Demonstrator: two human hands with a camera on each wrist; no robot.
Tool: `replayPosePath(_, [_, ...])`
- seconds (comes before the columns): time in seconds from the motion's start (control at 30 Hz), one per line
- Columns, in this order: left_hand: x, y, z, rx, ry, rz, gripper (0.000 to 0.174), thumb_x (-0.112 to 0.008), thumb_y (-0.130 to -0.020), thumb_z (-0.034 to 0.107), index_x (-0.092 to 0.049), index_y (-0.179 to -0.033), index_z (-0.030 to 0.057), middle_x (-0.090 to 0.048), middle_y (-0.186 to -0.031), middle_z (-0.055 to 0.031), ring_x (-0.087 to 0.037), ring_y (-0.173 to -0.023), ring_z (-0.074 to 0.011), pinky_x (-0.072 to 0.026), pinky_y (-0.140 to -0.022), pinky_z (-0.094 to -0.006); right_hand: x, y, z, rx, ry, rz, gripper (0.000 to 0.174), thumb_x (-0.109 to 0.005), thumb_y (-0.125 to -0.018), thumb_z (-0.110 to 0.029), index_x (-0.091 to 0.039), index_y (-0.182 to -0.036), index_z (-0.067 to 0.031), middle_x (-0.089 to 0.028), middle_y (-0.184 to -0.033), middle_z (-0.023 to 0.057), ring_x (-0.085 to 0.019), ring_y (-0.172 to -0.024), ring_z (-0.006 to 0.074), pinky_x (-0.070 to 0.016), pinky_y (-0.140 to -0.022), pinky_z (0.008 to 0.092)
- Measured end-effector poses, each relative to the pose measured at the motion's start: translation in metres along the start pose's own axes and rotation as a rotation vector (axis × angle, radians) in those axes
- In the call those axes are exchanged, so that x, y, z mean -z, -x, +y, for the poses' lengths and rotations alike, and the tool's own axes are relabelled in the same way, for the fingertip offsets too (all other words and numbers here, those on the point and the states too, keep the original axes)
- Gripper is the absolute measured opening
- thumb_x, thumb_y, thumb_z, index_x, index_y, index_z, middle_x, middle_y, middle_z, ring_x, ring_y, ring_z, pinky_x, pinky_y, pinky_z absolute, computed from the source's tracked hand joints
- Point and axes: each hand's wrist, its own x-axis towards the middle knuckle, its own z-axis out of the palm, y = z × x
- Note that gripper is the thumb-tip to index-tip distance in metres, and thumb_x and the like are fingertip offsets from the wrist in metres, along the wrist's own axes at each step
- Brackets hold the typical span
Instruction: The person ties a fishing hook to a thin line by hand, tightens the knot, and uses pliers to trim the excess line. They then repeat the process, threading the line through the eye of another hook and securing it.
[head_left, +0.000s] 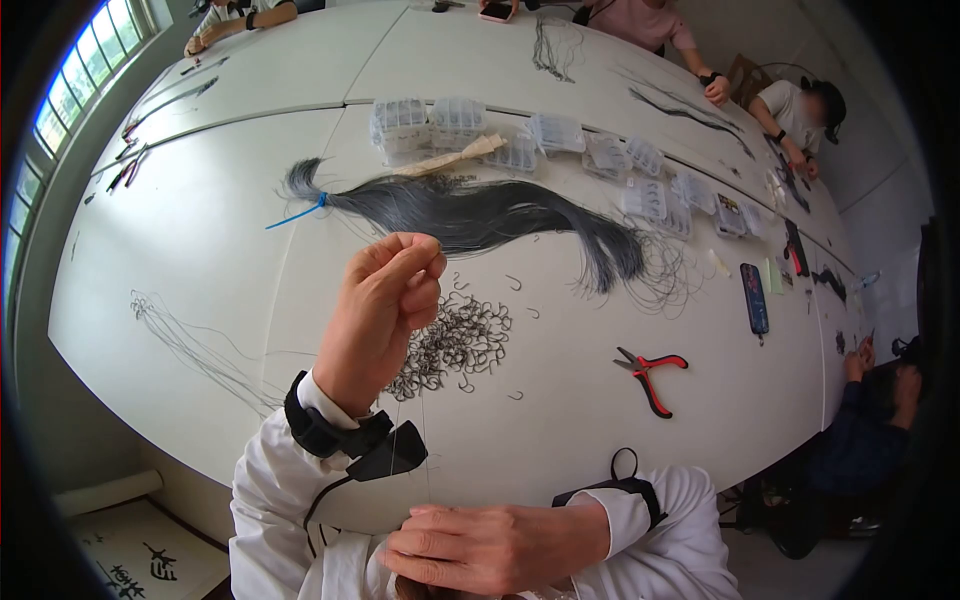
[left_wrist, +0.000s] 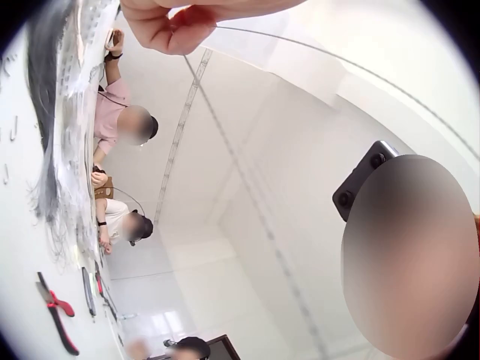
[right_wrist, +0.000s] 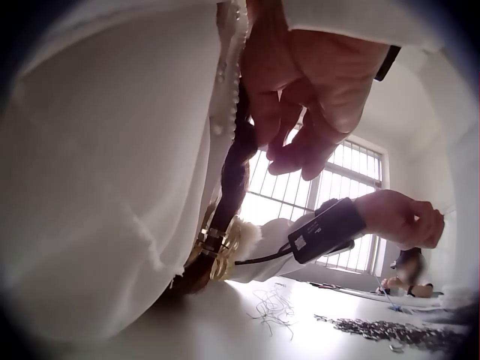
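Note:
Raised over the table, my left hand [head_left: 385, 300] pinches a thin line [left_wrist: 240, 166] between thumb and finger. Strands of it run from the pinch across the left wrist view. In the head view, fine strands drop from the left hand towards my right hand [head_left: 500, 545], which is close to the chest with its back up. The right wrist view shows that hand's fingers curled, tips drawn together at the line's lower end. Below and beyond the left hand lies a loose pile of dark fish hooks [head_left: 455, 345].
A bundle of grey line [head_left: 470, 215] with a blue tie stretches behind the hooks. Clear plastic boxes [head_left: 460, 115] stand farther back. Red-handled pliers [head_left: 655, 380] and a phone [head_left: 755, 298] lie to the right. Tied lines [head_left: 190, 345] spread at left. Other people sit around the table.

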Motion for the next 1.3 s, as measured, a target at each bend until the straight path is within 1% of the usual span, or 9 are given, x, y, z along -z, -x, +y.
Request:
replayPosePath(0.03, [-0.002,0.002,0.001,0.015,0.001,-0.002,0.01,-0.052,-0.094,0.014,-0.051,-0.09,0.0055,-0.05,-0.078,0.0013,-0.032,-0.05,0.001,-0.027,-0.042,-0.0142,-0.006,0.0,0.002,0.0,0.001,0.0,0.035,-0.057,-0.075,-0.006,-0.056,-0.109,0.0011,-0.054,-0.114,0.0135,-0.054,-0.106,0.0269,-0.0487,-0.092,0.034])
replayPosePath(0.1, [-0.005,0.005,0.002,0.007,-0.026,-0.027,0.009,-0.053,-0.093,0.014,-0.052,-0.089,0.0057,-0.05,-0.076,0.0013,-0.031,-0.05,0.0013,-0.0253,-0.042,-0.0142,-0.019,-0.001,0.006,0.046,0.358,0.07,0.026,-0.06,-0.074,-0.012,-0.061,-0.094,0.0039,-0.059,-0.091,0.0097,-0.057,-0.09,0.0242,-0.046,-0.091,0.0363])
replayPosePath(0.2, [-0.013,0.012,0.004,-0.032,-0.084,-0.07,0.011,-0.055,-0.092,0.014,-0.052,-0.086,0.0054,-0.051,-0.073,0.0013,-0.031,-0.05,0.0005,-0.0254,-0.044,-0.0153,-0.005,0.0,0.011,0.031,0.525,0.018,0.029,-0.059,-0.075,-0.014,-0.063,-0.098,0.0029,-0.059,-0.094,0.0097,-0.058,-0.091,0.0235,-0.0481,-0.088,0.0365])
replayPosePath(0.33, [-0.024,0.026,0.003,-0.119,-0.143,-0.113,0.013,-0.057,-0.091,0.013,-0.052,-0.083,0.0046,-0.054,-0.07,0.0007,-0.037,-0.053,-0.0003,-0.0286,-0.047,-0.016,0.052,0.003,0.006,-0.115,0.606,0.53,0.023,-0.067,-0.071,-0.009,-0.066,-0.093,-0.0016,-0.061,-0.084,0.0067,-0.06,-0.078,0.0207,-0.0526,-0.066,0.0336])
replayPosePath(0.4, [-0.029,0.033,0.001,-0.16,-0.204,-0.116,0.012,-0.058,-0.091,0.012,-0.053,-0.083,0.0033,-0.056,-0.07,0.0004,-0.042,-0.055,-0.001,-0.0317,-0.048,-0.0162,0.07,0.005,0.01,-0.258,0.612,0.732,0.03,-0.081,-0.063,-0.01,-0.066,-0.088,-0.0029,-0.062,-0.08,0.0061,-0.058,-0.071,0.0207,-0.0498,-0.06,0.0299])
replayPosePath(0.5, [-0.035,0.042,-0.004,-0.193,-0.247,-0.168,0.013,-0.058,-0.091,0.012,-0.053,-0.084,0.0026,-0.056,-0.07,0.0002,-0.044,-0.056,-0.0016,-0.0334,-0.049,-0.0166,0.079,0.005,0.024,-0.407,0.496,0.757,0.026,-0.08,-0.065,-0.011,-0.065,-0.084,-0.0025,-0.064,-0.082,0.0071,-0.059,-0.07,0.0202,-0.0475,-0.061,0.0289])
replayPosePath(0.67, [-0.039,0.047,-0.009,-0.167,-0.265,-0.179,0.011,-0.059,-0.09,0.009,-0.054,-0.084,0.0016,-0.057,-0.07,-0.0005,-0.048,-0.059,-0.0023,-0.0365,-0.049,-0.0173,0.07,0.005,0.038,-0.447,0.368,0.816,0.017,-0.075,-0.068,-0.006,-0.065,-0.082,-0.0047,-0.064,-0.074,0.0046,-0.06,-0.066,0.0186,-0.0441,-0.06,0.0297])
replayPosePath(1.17, [-0.034,0.043,-0.005,0.092,0.0,-0.272,0.013,-0.058,-0.09,0.011,-0.054,-0.084,0.0003,-0.058,-0.07,-0.0038,-0.034,-0.049,-0.0017,-0.0241,-0.044,-0.0185,0.069,0.006,0.045,-0.35,0.697,0.766,0.017,-0.071,-0.068,-0.002,-0.058,-0.075,-0.0096,-0.057,-0.068,-0.0013,-0.053,-0.062,0.0164,-0.0387,-0.071,0.0333])
replayPosePath(1.3, [-0.035,0.045,-0.01,0.015,-0.064,-0.286,0.014,-0.061,-0.089,0.011,-0.055,-0.084,0.0001,-0.059,-0.071,-0.0038,-0.038,-0.05,-0.0005,-0.0264,-0.044,-0.0174,0.07,0.007,0.043,-0.363,0.721,0.737,0.017,-0.071,-0.068,-0.002,-0.058,-0.076,-0.0101,-0.057,-0.069,-0.0015,-0.054,-0.062,0.0163,-0.0389,-0.077,0.036])
